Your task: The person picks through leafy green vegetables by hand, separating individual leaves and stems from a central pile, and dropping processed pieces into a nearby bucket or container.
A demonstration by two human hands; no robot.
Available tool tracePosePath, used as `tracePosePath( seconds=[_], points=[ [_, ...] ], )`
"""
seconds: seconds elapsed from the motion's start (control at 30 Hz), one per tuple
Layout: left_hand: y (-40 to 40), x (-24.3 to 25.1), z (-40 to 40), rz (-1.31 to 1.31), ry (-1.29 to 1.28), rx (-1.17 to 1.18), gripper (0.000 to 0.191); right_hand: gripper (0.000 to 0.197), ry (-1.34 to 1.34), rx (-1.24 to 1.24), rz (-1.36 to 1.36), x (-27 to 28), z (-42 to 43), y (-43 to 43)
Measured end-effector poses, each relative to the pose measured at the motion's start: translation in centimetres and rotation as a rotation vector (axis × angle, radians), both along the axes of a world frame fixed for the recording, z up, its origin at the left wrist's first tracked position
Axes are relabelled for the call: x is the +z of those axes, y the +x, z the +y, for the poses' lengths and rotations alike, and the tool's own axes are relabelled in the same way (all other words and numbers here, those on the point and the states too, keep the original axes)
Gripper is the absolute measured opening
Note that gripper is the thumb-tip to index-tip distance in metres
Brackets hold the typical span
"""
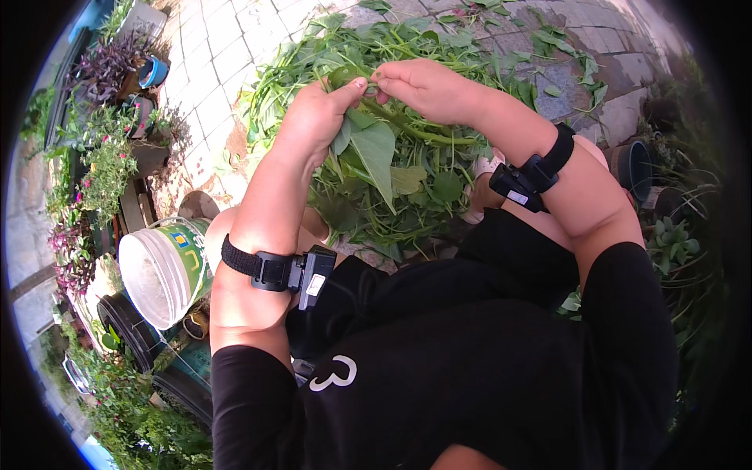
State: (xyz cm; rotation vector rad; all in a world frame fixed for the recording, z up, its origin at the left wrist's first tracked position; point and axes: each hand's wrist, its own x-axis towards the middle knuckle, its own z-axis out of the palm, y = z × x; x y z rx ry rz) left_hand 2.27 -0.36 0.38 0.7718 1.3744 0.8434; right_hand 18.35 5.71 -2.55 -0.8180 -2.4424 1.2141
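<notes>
Both hands meet above a large heap of leafy green vines (393,226) spread on the paving between my legs. In my left hand (317,117) is a small bunch of broad, pointed green leaves (373,155), their blades hanging below the palm. The thumb presses on the stalks at the top of the bunch. My right hand (432,91) pinches a thin green stem close to the left thumb, fingertips almost touching it. Part of the stem is hidden behind the fingers. A thicker green stalk (423,132) slants across the heap under the right hand.
Loose leaves (552,91) lie scattered on the stone paving (611,111) at the upper right. To my left, a white and green plastic bucket (155,276) is tipped toward me beside dark lidded tubs (132,332). Potted flowering plants (106,170) line the left side; an empty pot (634,170) is at right.
</notes>
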Motion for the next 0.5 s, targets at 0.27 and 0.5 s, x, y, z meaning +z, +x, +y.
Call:
tracePosePath(
  seconds=[0.27,0.5],
  points=[
    [-0.5,-0.7,-0.1,-0.034,0.275,-0.189,0.013,0.017,-0.282,-0.047,0.090,1.4,-0.2,0.1],
    [-0.7,0.1,-0.5,-0.149,0.342,-0.211,0.016,0.018,-0.790,-0.024,0.386,2.0,-0.7,-0.1]
  ],
)
